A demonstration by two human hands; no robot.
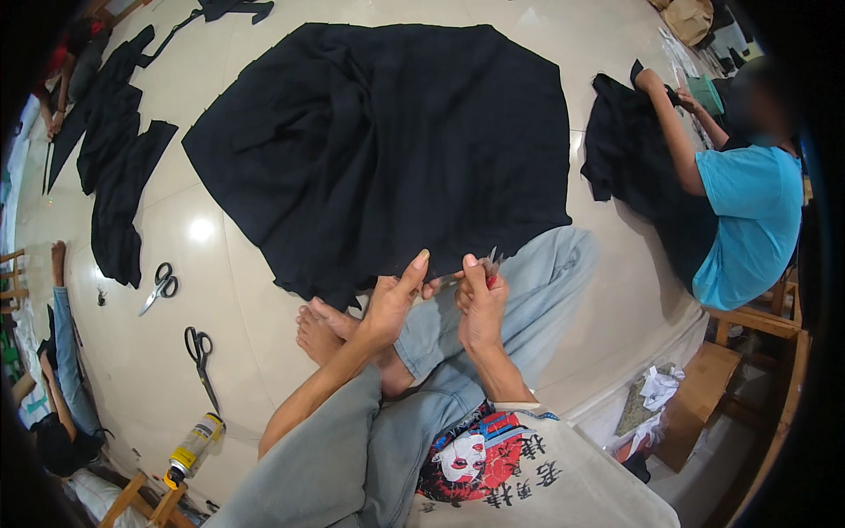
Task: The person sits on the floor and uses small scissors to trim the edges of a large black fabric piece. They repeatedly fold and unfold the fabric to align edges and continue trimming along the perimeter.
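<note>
A large sheet of black cloth (422, 141) is spread on the tiled floor in front of me, bunched in folds at its left half. My left hand (394, 299) grips its lower edge, with the thumb lying on top of the cloth. My right hand (481, 304) holds small red-handled snips (493, 273), blades pointing up, and pinches the same edge with its thumb. My bare foot (321, 334) shows just under the cloth's lower left corner, beside my jeans.
Two pairs of scissors (163, 289) (201, 361) and a yellow can (192, 449) lie at left, near more black cloth (123, 202). A co-worker in blue (744, 229) handles cloth at right, beside a wooden frame (792, 370). Other workers (62, 88) sit at left.
</note>
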